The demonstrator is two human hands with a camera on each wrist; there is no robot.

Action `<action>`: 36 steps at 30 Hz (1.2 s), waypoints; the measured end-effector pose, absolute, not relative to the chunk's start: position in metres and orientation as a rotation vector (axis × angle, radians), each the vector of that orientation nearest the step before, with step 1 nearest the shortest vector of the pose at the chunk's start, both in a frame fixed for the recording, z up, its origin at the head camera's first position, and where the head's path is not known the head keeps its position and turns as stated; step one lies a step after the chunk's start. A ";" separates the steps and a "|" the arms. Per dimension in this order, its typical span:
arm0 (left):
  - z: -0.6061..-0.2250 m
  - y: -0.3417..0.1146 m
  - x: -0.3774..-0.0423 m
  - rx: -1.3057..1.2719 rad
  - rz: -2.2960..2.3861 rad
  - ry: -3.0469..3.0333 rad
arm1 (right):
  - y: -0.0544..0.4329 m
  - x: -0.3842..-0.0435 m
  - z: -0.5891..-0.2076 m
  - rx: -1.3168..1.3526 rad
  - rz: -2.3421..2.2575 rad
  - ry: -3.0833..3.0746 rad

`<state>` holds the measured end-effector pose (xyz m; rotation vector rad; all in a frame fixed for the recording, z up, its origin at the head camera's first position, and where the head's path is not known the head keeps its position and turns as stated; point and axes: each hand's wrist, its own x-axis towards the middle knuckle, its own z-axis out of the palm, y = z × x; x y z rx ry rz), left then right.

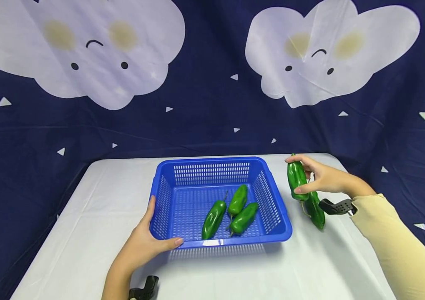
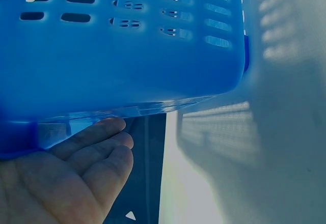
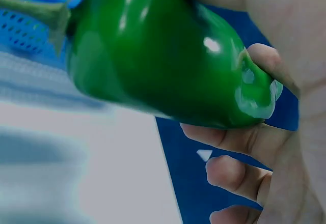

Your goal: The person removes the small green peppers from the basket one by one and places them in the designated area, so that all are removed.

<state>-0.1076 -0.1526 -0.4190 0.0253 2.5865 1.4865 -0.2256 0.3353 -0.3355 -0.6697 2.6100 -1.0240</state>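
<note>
My right hand [image 1: 323, 177] grips a glossy green pepper [image 1: 295, 177] above the table's right side, beyond the basket. The right wrist view shows that pepper [image 3: 147, 56] up close, its stem pointing left and my fingers around its blunt end. Beneath it, partly hidden, another green pepper [image 1: 315, 213] lies on the cloth. With my left hand [image 1: 142, 241] I hold the front left corner of a blue plastic basket [image 1: 212, 161], thumb on the front rim and fingers along the left side. Inside the basket, towards the right, lie three green peppers [image 1: 214, 218].
A white cloth covers the table [image 1: 114, 196]. Behind it hangs a dark blue curtain [image 1: 204, 121] with cloud faces and small white triangles. Black straps circle both wrists. The basket's slotted wall fills much of the left wrist view.
</note>
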 end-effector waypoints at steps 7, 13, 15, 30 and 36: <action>-0.421 -0.152 -0.106 0.022 1.497 2.593 | 0.344 -0.228 -0.361 -0.552 -0.992 2.563; -0.422 -0.152 -0.106 0.030 1.512 2.591 | 0.346 -0.227 -0.384 -0.526 -0.969 2.491; -0.422 -0.152 -0.107 0.034 1.517 2.589 | 0.345 -0.226 -0.391 -0.542 -0.961 2.481; -0.423 -0.151 -0.107 0.036 1.532 2.588 | 0.335 -0.223 -0.416 -0.448 -0.518 2.720; -0.424 -0.152 -0.107 0.032 1.529 2.596 | 0.333 -0.223 -0.414 -0.462 -0.477 2.716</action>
